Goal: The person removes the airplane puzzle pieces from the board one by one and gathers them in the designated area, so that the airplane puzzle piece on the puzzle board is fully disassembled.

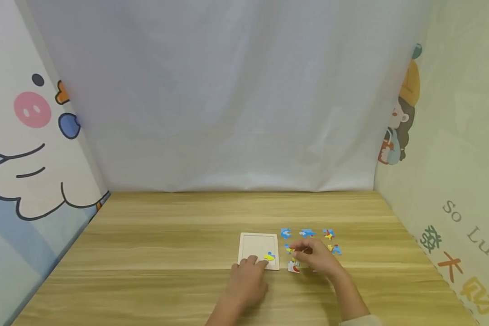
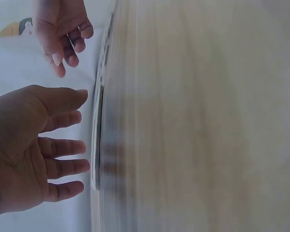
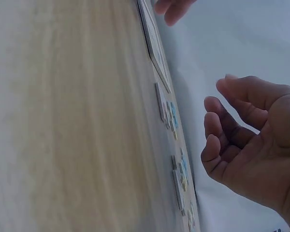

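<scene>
A square wooden puzzle tray lies on the table, holding one yellow-and-blue puzzle piece in its near right corner. My left hand is at the tray's near edge, its extended fingertips close to that piece. In the left wrist view its fingers are spread and fairly straight, with nothing between them. To the right, my right hand hovers above loose puzzle pieces, partly covering some. The right wrist view shows its fingers loosely bent, with no piece in them.
Several blue, red and yellow puzzle pieces lie in rough rows right of the tray, including a far blue piece, a middle one and a near white-and-red piece. A pale curtain and printed side panels border the wooden table.
</scene>
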